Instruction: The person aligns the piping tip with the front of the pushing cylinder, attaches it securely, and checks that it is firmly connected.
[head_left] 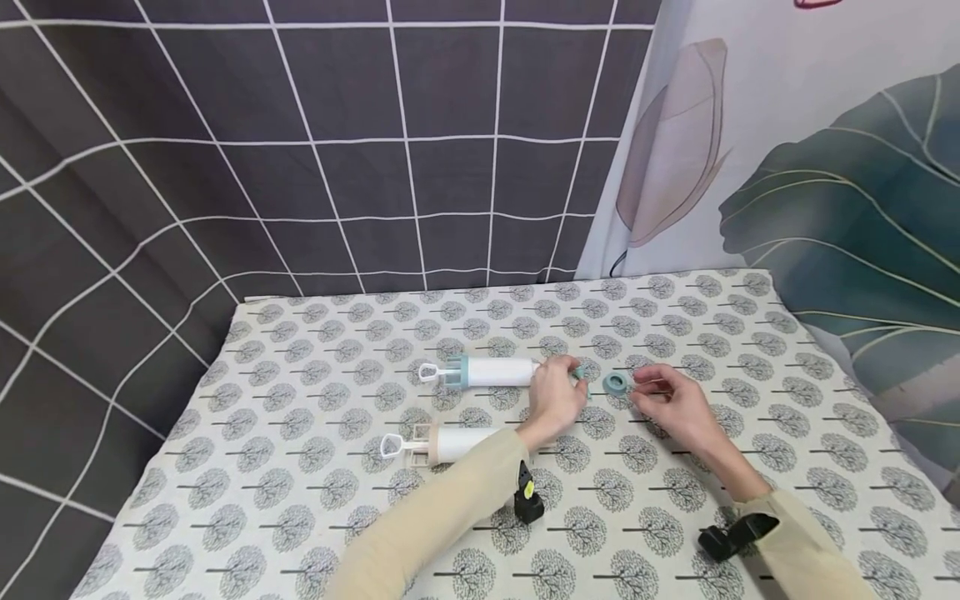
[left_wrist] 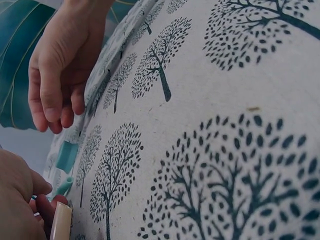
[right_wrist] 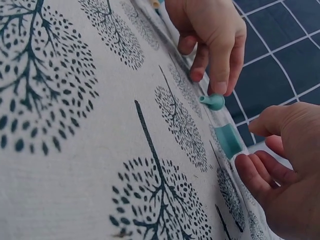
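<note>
My left hand [head_left: 557, 392] is at the front end of a syringe-like press [head_left: 501, 372] with a white barrel, teal collar and white loop handle. Its thumb and finger pinch a small teal nozzle [right_wrist: 215, 102], flared at one end and narrow at the other. My right hand [head_left: 672, 403] hovers with loosely bent fingers beside a teal ring cap [head_left: 617, 382], which lies on the cloth. The right wrist view shows the cap [right_wrist: 229, 141] just apart from those fingers. A second press [head_left: 459, 444], white with a beige collar, lies nearer, partly hidden by my left forearm.
A pale cloth [head_left: 300, 492] printed with grey trees covers the table. Behind it hangs a dark curtain [head_left: 337, 175] with a white grid, and at the right a leaf-patterned curtain [head_left: 832, 217]. Both wrists carry black camera mounts [head_left: 529, 502].
</note>
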